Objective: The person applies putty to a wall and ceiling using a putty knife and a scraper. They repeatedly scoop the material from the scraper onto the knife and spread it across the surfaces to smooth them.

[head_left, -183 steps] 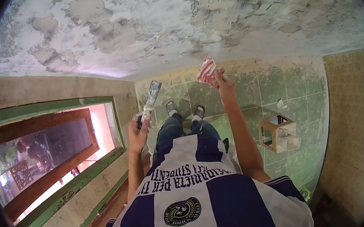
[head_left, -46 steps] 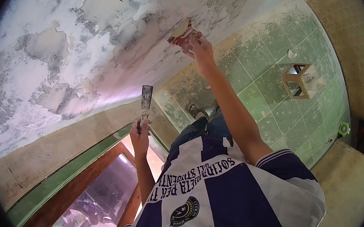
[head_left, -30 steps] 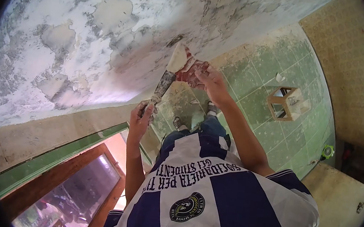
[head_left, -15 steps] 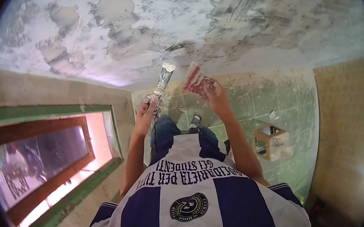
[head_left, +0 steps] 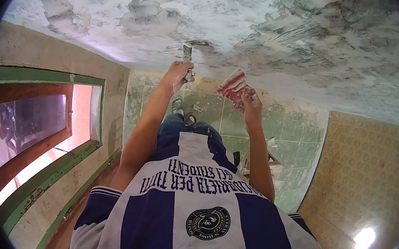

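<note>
My left hand (head_left: pixel 180 76) is closed around the handle of a narrow putty knife (head_left: pixel 187 52), its blade tip at the patchy white and grey plaster surface (head_left: pixel 285 46), beside a dark spot. My right hand (head_left: pixel 252 104) pinches a flat red and white piece (head_left: pixel 234 87) smeared with pale paste; its upper edge is near the plaster and its exact kind is unclear. White residue marks the fingers of my left hand.
An open window with a brown frame (head_left: pixel 30 162) is at the left. Green tiles (head_left: pixel 201 106) lie beyond my sandalled feet (head_left: pixel 178 105). A box-like wooden object (head_left: pixel 272 168) is partly behind my right forearm. Patterned yellowish tiles (head_left: pixel 350 174) are at the right.
My left hand has moved up, bringing the putty knife to the plaster. My right hand and the red and white piece have shifted right. The whole view has shifted.
</note>
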`<act>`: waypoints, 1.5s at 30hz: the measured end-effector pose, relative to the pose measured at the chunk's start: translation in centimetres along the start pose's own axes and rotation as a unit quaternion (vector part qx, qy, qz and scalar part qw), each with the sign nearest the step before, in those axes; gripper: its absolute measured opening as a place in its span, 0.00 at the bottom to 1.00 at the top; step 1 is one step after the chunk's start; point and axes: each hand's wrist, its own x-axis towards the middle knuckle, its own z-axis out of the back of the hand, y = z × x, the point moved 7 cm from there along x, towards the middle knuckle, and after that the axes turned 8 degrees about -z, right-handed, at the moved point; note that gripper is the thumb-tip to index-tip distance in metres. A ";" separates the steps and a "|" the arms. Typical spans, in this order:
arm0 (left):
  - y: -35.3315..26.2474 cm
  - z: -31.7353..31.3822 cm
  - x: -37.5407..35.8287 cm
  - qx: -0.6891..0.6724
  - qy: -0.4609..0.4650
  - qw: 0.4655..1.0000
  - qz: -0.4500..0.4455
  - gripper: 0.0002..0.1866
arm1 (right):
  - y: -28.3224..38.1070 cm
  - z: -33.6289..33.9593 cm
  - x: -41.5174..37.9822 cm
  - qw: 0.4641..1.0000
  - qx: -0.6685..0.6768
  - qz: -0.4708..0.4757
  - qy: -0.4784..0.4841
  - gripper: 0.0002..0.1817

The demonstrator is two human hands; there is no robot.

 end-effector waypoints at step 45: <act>9.1 -16.5 -19.2 -0.046 -0.252 0.959 -0.123 0.09 | 10.8 3.9 8.6 0.917 0.044 0.024 0.397 0.15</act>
